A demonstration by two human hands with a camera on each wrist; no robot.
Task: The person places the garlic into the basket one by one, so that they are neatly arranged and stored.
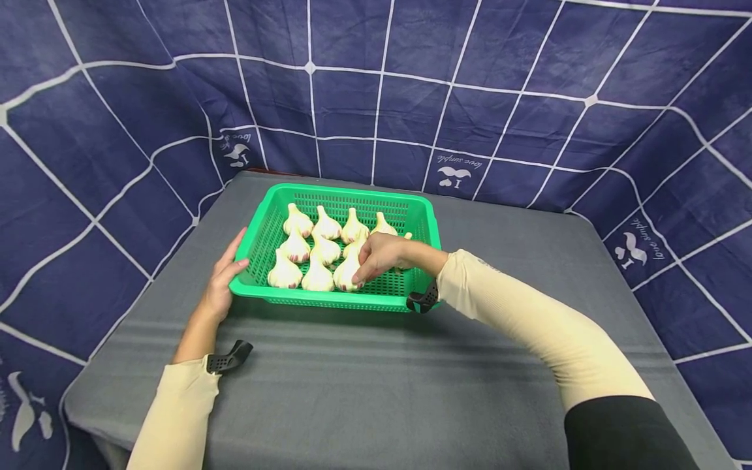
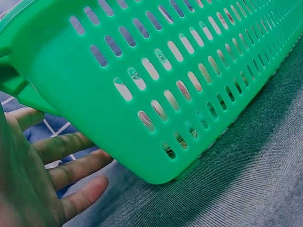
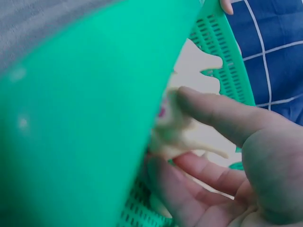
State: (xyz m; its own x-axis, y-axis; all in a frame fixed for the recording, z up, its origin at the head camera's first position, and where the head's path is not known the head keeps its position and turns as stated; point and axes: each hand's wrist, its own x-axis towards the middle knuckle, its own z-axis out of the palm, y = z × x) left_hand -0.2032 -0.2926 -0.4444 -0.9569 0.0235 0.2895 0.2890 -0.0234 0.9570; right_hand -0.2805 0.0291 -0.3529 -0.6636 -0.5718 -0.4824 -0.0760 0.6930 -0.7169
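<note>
A green plastic basket (image 1: 337,299) with slotted walls holds several white garlic bulbs with purple streaks, standing in rows with their stems up. Inside it, my right hand (image 1: 383,256) grips a garlic bulb (image 1: 346,273) in the front row between thumb and fingers. The right wrist view shows thumb and fingertips on either side of that bulb, partly hidden by the basket wall. At the basket's left end, my left hand (image 1: 223,277) rests against the outside with its thumb by the rim. Its fingers (image 2: 78,170) look extended in the left wrist view, tips close to the wall.
The basket stands on a grey cloth-covered table (image 1: 352,385), towards its back edge. A dark blue curtain (image 1: 376,85) with white grid lines hangs behind and along both sides. Each wrist wears a black strap (image 1: 229,358).
</note>
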